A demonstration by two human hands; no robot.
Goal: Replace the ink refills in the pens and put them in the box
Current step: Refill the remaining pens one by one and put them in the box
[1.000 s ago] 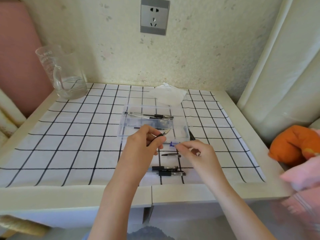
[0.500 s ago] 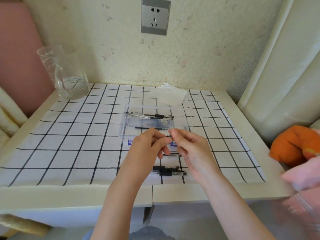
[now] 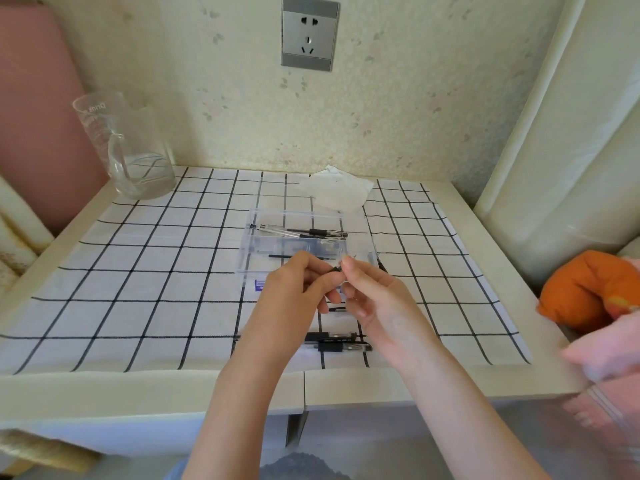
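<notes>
Now the two hands meet above the near wall of the box (image 3: 246, 252). A second ago they were apart, the right hand (image 3: 379, 301) low over the cloth (image 3: 138, 271) to the right; half a second ago it had risen to the left hand (image 3: 294, 289), and since then the pair has barely shifted. The left hand has its fingers curled and pinches a pen (image 3: 336, 269), of which only a short black end shows between the fingertips. The right hand pinches that same end with thumb and forefinger, its other fingers loosely bent below. Whether it also holds a separate small piece I cannot tell.

The clear box lies at the middle of the cloth, unmoved. The far pens (image 3: 301, 232) lie side by side along its far side, and a thin black refill (image 3: 294, 256) lies nearer, just beyond the knuckles. A blue label (image 3: 258, 285) shows just left of the left hand. Below the hands a short loose part (image 3: 337, 310) lies on the cloth, and nearer still the near pens (image 3: 339, 342) lie together, as before.

A glass jug (image 3: 128, 150) stands at the far left corner of the table (image 3: 381, 386), a tissue (image 3: 336, 194) lies beyond the box, a socket (image 3: 309, 32) is on the wall, and an orange cushion (image 3: 588, 292) sits off to the right
</notes>
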